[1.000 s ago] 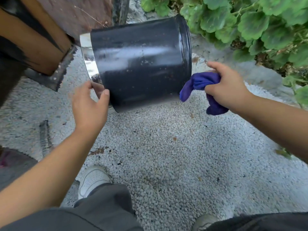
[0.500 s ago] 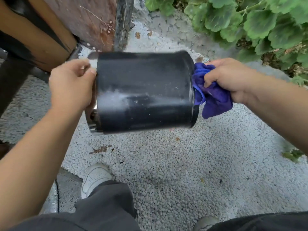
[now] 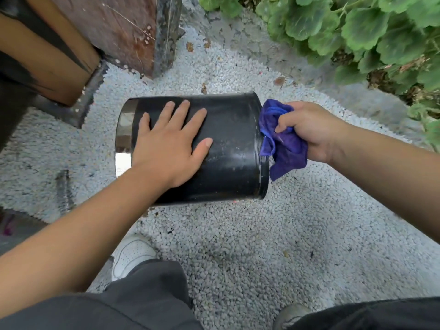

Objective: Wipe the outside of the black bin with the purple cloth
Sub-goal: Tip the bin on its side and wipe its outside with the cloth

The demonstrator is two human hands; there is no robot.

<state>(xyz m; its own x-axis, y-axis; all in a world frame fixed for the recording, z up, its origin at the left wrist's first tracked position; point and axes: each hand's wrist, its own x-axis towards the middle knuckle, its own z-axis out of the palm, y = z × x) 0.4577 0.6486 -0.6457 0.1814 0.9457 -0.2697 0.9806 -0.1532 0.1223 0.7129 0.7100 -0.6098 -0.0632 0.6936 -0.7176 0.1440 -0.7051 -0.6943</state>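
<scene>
The black bin (image 3: 233,148) lies on its side on the pebble ground, its shiny metal rim band at the left end and its base at the right. My left hand (image 3: 169,144) rests flat on the bin's upper side, fingers spread. My right hand (image 3: 312,129) grips the bunched purple cloth (image 3: 283,141) and presses it against the bin's right end. The bin's underside and far side are hidden.
Pale pebble ground (image 3: 238,246) lies all around. A rusty brown post (image 3: 128,27) and dark metal frame stand at the back left. Green leafy plants (image 3: 357,27) fill the back right. My white shoe (image 3: 131,256) and dark trousers are at the bottom.
The bin came down from the air onto the ground. My left hand moved from its rim end to lie flat on its side. The cloth stays at the right end.
</scene>
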